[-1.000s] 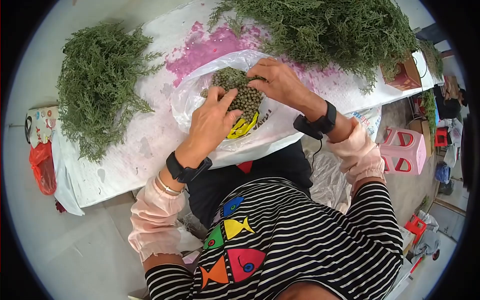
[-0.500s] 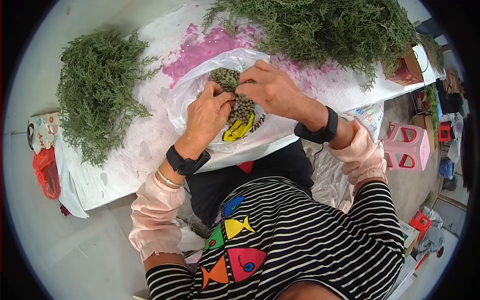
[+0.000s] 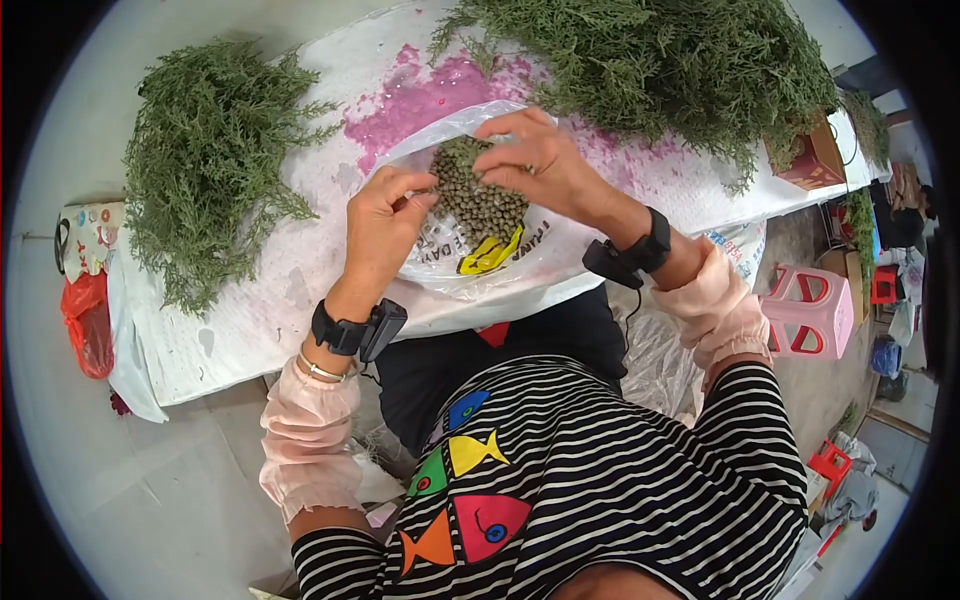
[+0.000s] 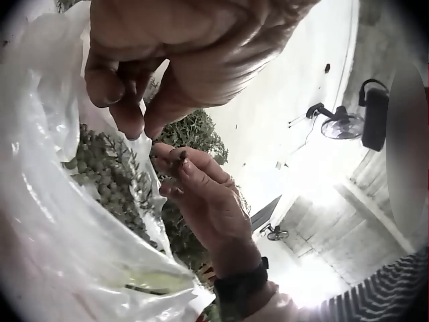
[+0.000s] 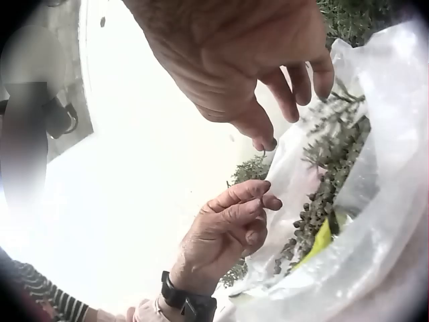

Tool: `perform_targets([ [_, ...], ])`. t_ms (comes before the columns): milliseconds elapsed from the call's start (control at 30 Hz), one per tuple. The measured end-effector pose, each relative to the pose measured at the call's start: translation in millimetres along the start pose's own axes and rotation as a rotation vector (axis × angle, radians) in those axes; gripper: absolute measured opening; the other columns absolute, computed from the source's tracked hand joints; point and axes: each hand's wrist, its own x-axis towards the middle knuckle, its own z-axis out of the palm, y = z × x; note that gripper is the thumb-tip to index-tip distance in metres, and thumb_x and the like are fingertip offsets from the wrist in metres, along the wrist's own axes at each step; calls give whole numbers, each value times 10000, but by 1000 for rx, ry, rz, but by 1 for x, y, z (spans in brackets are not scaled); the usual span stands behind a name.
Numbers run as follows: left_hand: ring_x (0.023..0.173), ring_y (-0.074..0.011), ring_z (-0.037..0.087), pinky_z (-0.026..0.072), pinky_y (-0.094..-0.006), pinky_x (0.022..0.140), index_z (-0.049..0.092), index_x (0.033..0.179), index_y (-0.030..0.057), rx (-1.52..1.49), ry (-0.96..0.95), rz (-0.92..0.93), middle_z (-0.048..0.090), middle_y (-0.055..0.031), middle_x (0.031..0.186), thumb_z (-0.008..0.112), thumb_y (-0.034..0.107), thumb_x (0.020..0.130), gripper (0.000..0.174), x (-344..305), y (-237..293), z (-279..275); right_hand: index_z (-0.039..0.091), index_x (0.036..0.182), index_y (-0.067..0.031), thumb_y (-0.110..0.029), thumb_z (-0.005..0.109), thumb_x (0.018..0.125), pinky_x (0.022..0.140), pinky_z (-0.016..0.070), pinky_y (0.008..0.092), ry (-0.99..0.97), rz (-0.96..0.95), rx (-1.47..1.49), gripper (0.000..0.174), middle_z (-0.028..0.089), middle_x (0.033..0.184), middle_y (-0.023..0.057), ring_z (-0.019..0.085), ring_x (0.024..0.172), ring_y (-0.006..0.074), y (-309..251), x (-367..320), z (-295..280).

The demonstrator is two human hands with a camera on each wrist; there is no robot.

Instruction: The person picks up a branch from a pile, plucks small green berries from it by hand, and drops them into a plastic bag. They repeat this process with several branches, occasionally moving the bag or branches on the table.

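Note:
A white plastic bag (image 3: 545, 258) with a yellow patch and black print lies open on the table, filled with small round olive-brown berry-like pieces (image 3: 485, 205). Green leafy sprigs (image 5: 328, 131) show among the pieces in the right wrist view. My left hand (image 3: 385, 225) hovers at the bag's left side, fingers bent, thumb and forefinger tips close together with a narrow gap. Over the far right part of the bag is my right hand (image 3: 550, 170), its thumb and fingers spread apart. Nothing shows between the fingers of either hand.
A heap of green sprigs (image 3: 215, 170) lies on the table's left, a larger heap (image 3: 660, 80) at the far right beside a cardboard box (image 3: 812, 158). Purple stains mark the white table cover (image 3: 270, 325). A pink stool (image 3: 812, 310) stands on the floor at right.
My hands were together over the pieces half a second ago and have since drawn apart. The left moved left off the pieces; the right hand's fingers spread.

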Motion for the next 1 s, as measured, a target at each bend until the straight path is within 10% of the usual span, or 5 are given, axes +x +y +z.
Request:
perform_targets([
  [267, 588, -45, 513, 425, -169, 506, 635, 1061, 42, -438, -51, -35, 594, -19, 848, 617, 13, 807, 256, -4, 32, 2, 652, 943, -51, -175, 589, 873, 629, 452, 215, -177, 539, 971, 155, 642, 817, 33, 561, 716, 73, -20, 13, -15],
  [1000, 574, -63, 542, 411, -177, 476, 620, 944, -9, -305, -140, 58, 587, -32, 778, 609, 27, 833, 117, -69, 49, 3, 632, 847, -13, -181, 613, 861, 554, 446, 223, -399, 647, 1071, 170, 638, 741, 31, 570, 614, 90, -75, -34, -6],
])
